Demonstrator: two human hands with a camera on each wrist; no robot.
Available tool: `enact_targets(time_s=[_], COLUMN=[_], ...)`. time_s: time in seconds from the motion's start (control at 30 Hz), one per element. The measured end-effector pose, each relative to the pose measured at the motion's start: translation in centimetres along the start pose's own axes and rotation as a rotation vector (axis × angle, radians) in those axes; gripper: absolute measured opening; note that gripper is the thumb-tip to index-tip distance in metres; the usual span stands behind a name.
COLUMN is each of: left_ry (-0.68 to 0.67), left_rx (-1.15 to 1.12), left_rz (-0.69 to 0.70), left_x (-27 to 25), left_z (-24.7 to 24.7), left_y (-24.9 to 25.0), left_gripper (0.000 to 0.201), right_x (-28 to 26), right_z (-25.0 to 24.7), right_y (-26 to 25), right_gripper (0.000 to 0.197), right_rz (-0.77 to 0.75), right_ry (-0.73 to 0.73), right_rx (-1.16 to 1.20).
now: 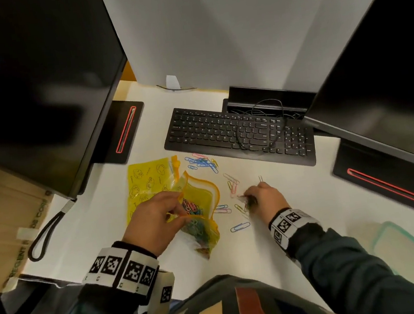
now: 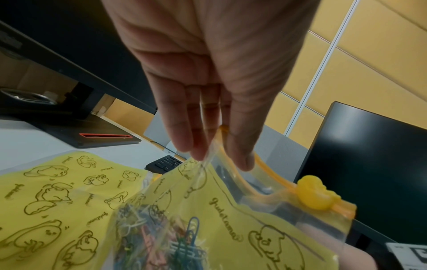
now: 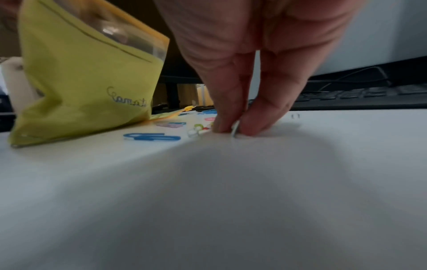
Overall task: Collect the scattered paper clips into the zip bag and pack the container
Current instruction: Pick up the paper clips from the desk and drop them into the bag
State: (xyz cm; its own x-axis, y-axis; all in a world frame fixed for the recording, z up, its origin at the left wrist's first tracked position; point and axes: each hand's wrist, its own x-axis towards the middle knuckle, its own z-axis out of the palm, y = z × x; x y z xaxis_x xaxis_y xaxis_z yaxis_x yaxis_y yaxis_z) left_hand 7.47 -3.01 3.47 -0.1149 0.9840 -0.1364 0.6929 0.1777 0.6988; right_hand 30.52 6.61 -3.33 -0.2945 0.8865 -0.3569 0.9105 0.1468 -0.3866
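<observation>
While pinching the rim of the zip bag (image 2: 231, 210) between thumb and fingertips (image 2: 198, 146), left hand (image 1: 153, 220) at lower centre of the head view, bag mouth held open, coloured clips bunched inside. Just right of it, right hand (image 1: 263, 199) low on the white desk (image 1: 297, 198), fingers curled down, tips (image 3: 231, 124) pressed together on a pale paper clip (image 3: 235, 130) standing on edge. Near the lower right edge, clear container (image 1: 411, 259) with a green rim, well apart from both hands. Between the hands, a blue clip (image 1: 240, 227) flat on the desk; more loose clips (image 1: 231, 183) above it, and a blue cluster (image 1: 202, 162) further up. Left of that, second yellow bag (image 1: 149, 182) lying flat. Beyond, black keyboard (image 1: 239, 133), then two dark monitors (image 1: 35, 86) at the upper corners, grey partition (image 1: 225, 37) between
</observation>
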Motion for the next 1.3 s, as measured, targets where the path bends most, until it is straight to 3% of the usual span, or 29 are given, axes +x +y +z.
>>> enact_targets(time_s=[0.2, 0.3, 0.43, 0.53, 0.6, 0.67, 0.73, 0.77, 0.87, 0.93, 1.07, 1.2, 1.3], left_ry=[-0.006, 0.005, 0.027, 0.026, 0.025, 0.021, 0.026, 0.032, 0.028, 0.019, 0.0, -0.028, -0.03], left_rx=[0.007, 0.014, -0.007, -0.013, -0.015, -0.014, -0.011, -0.012, -0.014, -0.011, 0.015, 0.035, 0.042], left_rz=[0.003, 0.017, 0.023, 0.016, 0.012, 0.009, 0.009, 0.008, 0.004, 0.013, 0.019, 0.013, 0.002], left_x=[0.1, -0.1, 0.0, 0.2, 0.2, 0.0, -0.2, -0.4, -0.8, -1.1, -1.5, -1.8, -1.8], left_z=[0.2, 0.2, 0.4, 0.6, 0.5, 0.4, 0.3, 0.3, 0.1, -0.1, -0.3, -0.6, -0.9], left_y=[0.1, 0.1, 0.4, 0.8, 0.7, 0.3, -0.1, -0.3, -0.7, -1.0, -1.5, -1.9, -2.2], left_gripper=[0.007, 0.007, 0.006, 0.006, 0.007, 0.007, 0.008, 0.008, 0.009, 0.008, 0.007, 0.011, 0.012], right_x=[0.8, 0.2, -1.2, -1.9, -1.7, -0.6, 1.4, 2.6, 5.7, 7.0, 9.5, 10.9, 10.4], right_z=[-0.3, -1.5, -4.2, -5.4, -5.3, -5.3, -5.2, -4.9, -3.4, -2.8, -1.4, 1.3, 1.7], right_y=[-0.6, -0.8, -4.5, -8.2, -9.0, -8.8, -7.9, -7.4, -7.1, -8.0, -10.4, -10.6, -9.7], right_gripper=[0.024, 0.02, 0.008, 0.016, 0.027, 0.027, 0.026, 0.034, 0.076, 0.085, 0.082, 0.066, 0.062], right_rz=[-0.001, 0.047, -0.082, -0.218, -0.233, -0.193, -0.138, -0.114, -0.125, -0.199, -0.322, -0.318, -0.347], right_ry=[-0.042, 0.03, 0.169, 0.056, -0.005, 0.083, 0.186, 0.155, -0.184, -0.259, -0.284, -0.423, -0.389], right_rx=[-0.052, 0.108, 0.381, 0.427, 0.429, 0.493, 0.403, 0.288, -0.093, -0.221, -0.31, -0.39, -0.367])
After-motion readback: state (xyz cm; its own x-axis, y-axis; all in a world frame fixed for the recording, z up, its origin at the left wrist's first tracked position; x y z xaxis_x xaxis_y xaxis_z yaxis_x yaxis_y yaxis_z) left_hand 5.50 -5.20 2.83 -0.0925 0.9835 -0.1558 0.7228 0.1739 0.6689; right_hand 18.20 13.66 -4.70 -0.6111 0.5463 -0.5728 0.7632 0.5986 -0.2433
